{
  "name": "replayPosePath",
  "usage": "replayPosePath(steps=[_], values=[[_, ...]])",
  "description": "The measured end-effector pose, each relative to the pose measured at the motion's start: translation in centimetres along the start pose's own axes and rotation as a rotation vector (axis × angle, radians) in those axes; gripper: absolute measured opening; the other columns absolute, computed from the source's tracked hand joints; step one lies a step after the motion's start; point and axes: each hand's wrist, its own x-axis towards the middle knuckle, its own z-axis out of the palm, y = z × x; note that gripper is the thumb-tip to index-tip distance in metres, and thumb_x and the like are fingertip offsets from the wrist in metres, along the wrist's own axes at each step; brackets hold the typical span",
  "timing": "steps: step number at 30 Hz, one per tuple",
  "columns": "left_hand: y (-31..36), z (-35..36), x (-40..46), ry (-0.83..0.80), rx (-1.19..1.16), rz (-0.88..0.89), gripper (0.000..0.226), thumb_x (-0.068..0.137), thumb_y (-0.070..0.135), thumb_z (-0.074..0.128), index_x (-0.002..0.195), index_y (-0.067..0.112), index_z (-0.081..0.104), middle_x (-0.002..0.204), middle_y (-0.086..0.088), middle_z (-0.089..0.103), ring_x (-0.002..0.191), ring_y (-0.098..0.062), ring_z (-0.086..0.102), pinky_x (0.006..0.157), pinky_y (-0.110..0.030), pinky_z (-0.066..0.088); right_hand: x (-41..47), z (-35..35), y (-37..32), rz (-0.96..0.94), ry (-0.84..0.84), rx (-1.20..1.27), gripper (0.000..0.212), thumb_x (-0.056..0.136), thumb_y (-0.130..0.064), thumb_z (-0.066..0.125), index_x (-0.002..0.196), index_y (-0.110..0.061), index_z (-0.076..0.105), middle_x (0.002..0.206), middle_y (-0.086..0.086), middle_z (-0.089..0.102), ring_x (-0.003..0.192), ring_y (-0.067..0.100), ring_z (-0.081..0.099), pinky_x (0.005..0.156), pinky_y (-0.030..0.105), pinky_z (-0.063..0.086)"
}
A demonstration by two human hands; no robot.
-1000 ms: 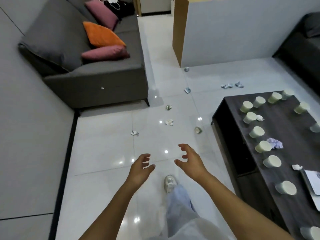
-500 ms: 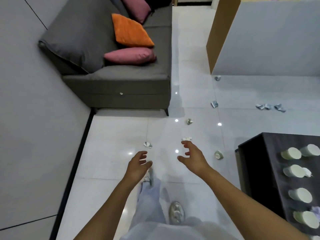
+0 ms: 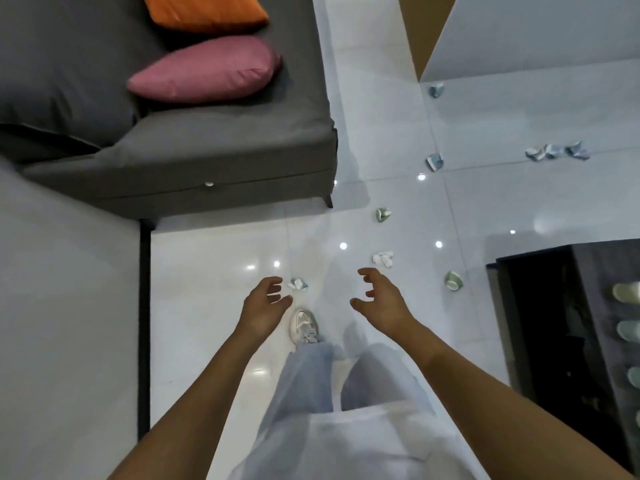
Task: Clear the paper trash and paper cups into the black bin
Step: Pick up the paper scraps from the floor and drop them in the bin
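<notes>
My left hand [image 3: 265, 306] and my right hand [image 3: 379, 297] are stretched out in front of me over the white tiled floor, fingers loosely curled, holding nothing. A small crumpled paper scrap [image 3: 298, 284] lies just beyond my left fingertips. A white paper wad [image 3: 382, 259] lies just past my right hand. A crushed green paper cup [image 3: 454, 280] lies to the right, and another crushed cup [image 3: 383, 214] farther ahead. More scraps lie at the back [image 3: 434, 162] and far right [image 3: 554, 152]. Paper cups [image 3: 625, 292] stand on the dark table. The black bin is out of view.
A grey sofa [image 3: 214, 161] with a pink cushion [image 3: 204, 69] and an orange cushion fills the upper left. A dark coffee table [image 3: 540, 306] stands at the right. A white partition with a wooden edge [image 3: 415, 36] rises at the back. A grey wall runs along the left.
I have walked forward toward the sofa, so the floor scraps are nearer to my hands and most of the table has slid out of view. Both hands stay empty.
</notes>
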Motion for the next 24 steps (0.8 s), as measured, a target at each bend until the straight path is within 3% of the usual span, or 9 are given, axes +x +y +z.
replayPosePath(steps=[7,11,15,24], values=[[-3.1,1.4,11.5,0.012,-0.003,-0.129,0.037,0.087,0.013,0.065,0.122,0.018,0.055,0.115,0.001,0.058,0.095,-0.013,0.058,0.085,-0.025,0.041,11.5,3.7,2.0,0.093,-0.065,-0.02,0.056,0.086,-0.017,0.066,0.135,-0.022,0.041,0.133,0.005,0.048,0.103,0.015,0.052,0.089,0.024,0.043],[-9.2,4.3,18.8,0.063,-0.018,-0.213,0.036,0.087,0.015,0.066,0.121,0.019,0.056,0.113,0.003,0.059,0.096,-0.013,0.058,0.084,-0.025,0.042,19.8,8.1,6.6,0.098,-0.132,-0.136,0.056,0.084,-0.017,0.068,0.134,-0.02,0.043,0.129,0.005,0.05,0.108,0.021,0.055,0.09,0.026,0.045],[-17.7,8.2,26.0,0.094,-0.038,-0.278,0.04,0.085,0.01,0.067,0.122,0.016,0.055,0.113,-0.001,0.059,0.095,-0.016,0.059,0.083,-0.024,0.041,28.8,13.9,12.9,0.027,-0.215,-0.249,0.057,0.083,-0.018,0.067,0.134,-0.019,0.042,0.126,0.006,0.049,0.094,0.018,0.055,0.082,0.024,0.043],[-35.6,14.6,38.6,0.106,-0.06,-0.314,0.042,0.085,0.013,0.069,0.123,0.021,0.054,0.115,0.002,0.059,0.103,-0.013,0.057,0.082,-0.021,0.043,44.1,28.8,26.8,-0.162,-0.348,-0.528,0.065,0.085,-0.021,0.063,0.142,-0.021,0.033,0.141,0.009,0.038,0.123,0.028,0.043,0.095,0.039,0.046]])
